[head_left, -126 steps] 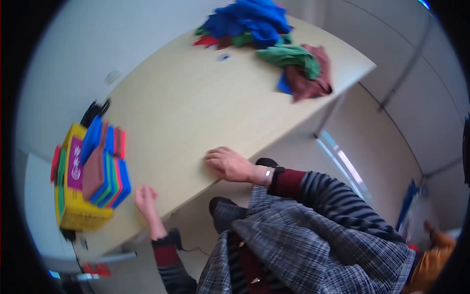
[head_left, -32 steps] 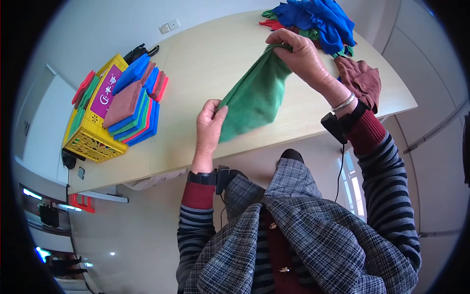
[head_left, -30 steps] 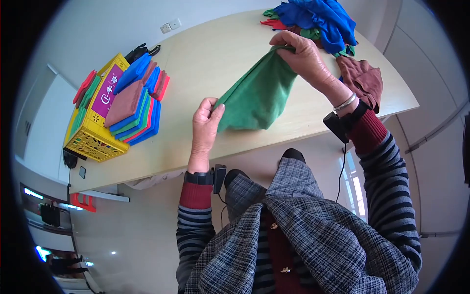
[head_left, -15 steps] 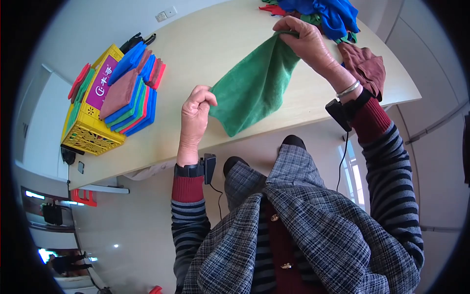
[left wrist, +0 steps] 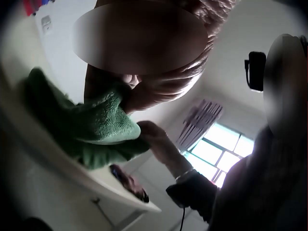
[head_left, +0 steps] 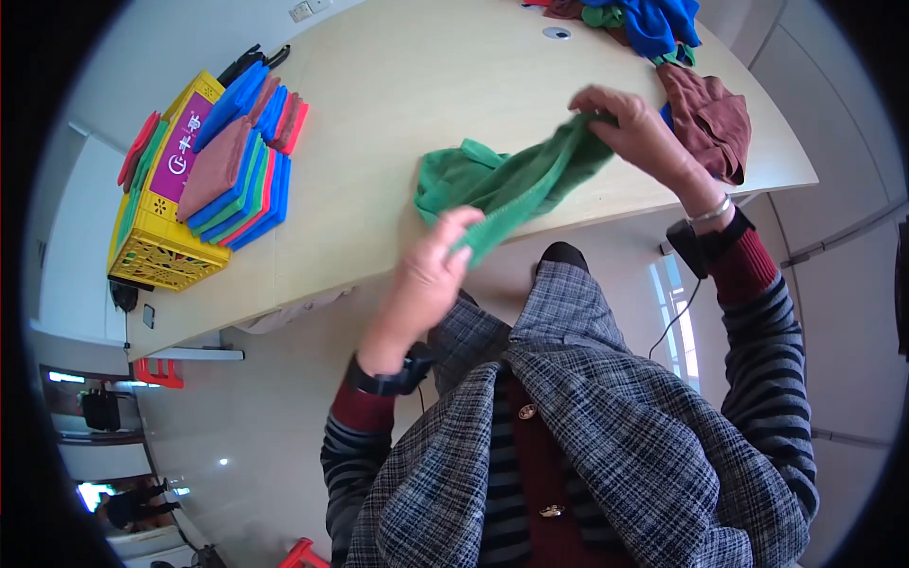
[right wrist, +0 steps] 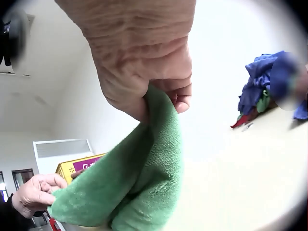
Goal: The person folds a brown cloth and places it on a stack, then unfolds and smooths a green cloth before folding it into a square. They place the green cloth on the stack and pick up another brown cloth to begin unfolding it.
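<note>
A green cloth (head_left: 530,185) is stretched on a slant between both hands above the table's front edge, one part of it drooping over the tabletop. My right hand (head_left: 644,142) pinches its upper right end; in the right wrist view that hand (right wrist: 144,62) has thumb and fingers closed on the cloth (right wrist: 154,159). Blurred in the head view, my left hand (head_left: 426,284) holds the lower left end between thumb and fingers. The left wrist view shows the cloth (left wrist: 96,125) bunched beside the left hand (left wrist: 163,86).
On the table (head_left: 379,95), a yellow crate (head_left: 175,256) stands at the left, with stacked folded cloths (head_left: 218,170) against it. A brown cloth (head_left: 710,123) lies at the right, near a blue heap (head_left: 658,24). A phone (head_left: 149,315) rests at the left front corner.
The green cloth, hanging spread half a second ago, is now gathered into a narrower slanting band. My left hand has moved down and right; my right hand, slightly down and right.
</note>
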Demonstrator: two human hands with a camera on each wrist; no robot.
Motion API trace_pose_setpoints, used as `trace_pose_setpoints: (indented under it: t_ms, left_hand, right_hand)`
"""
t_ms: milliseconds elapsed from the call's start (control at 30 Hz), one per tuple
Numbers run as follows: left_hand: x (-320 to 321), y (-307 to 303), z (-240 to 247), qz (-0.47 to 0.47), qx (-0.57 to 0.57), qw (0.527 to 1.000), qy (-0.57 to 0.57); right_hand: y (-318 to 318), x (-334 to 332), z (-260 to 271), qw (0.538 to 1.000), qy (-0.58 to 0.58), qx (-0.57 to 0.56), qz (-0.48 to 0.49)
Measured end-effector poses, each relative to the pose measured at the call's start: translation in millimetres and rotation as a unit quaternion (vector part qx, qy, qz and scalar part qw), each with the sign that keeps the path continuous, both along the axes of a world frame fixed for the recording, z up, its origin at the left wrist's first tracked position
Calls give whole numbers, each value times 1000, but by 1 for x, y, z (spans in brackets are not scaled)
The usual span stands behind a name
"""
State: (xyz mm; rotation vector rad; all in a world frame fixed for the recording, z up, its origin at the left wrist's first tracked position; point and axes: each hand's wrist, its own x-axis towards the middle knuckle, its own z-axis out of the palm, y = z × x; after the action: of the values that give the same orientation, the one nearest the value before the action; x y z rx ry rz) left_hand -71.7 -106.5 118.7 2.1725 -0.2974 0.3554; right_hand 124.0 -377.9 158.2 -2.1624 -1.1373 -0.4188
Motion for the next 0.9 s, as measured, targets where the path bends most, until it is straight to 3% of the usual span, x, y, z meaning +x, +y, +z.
trace_pose_setpoints:
  t_ms: [33,167,333,467,600,733,900]
  left_hand:
    - [-6,-6,-17,8,-4,995,101]
    - [-6,-8,-60,6,100,989,111]
    - [18,8,-41,49,101,991,67]
    - [44,27,-35,101,129,986,25]
    - [86,37,-25,86,147,985,-15]
    - [132,35,-29,-17,248,965,-87]
    - [172,37,-48,-123,297,947,-32]
  right_hand:
    - [-9,-5,-13,999,47,-23,-14]
    - [-35,-30,-45,988,143,-43,-40]
    - [-49,-46,-62,974,220,16,-58]
    - [-45,-59,-59,989,143,-15,-39]
    - [-40,-68,-57,986,161,1,-42]
    - [-47,-68,-68,985,168,10,-48]
    - [-55,-66,-73,983,168,4,-70]
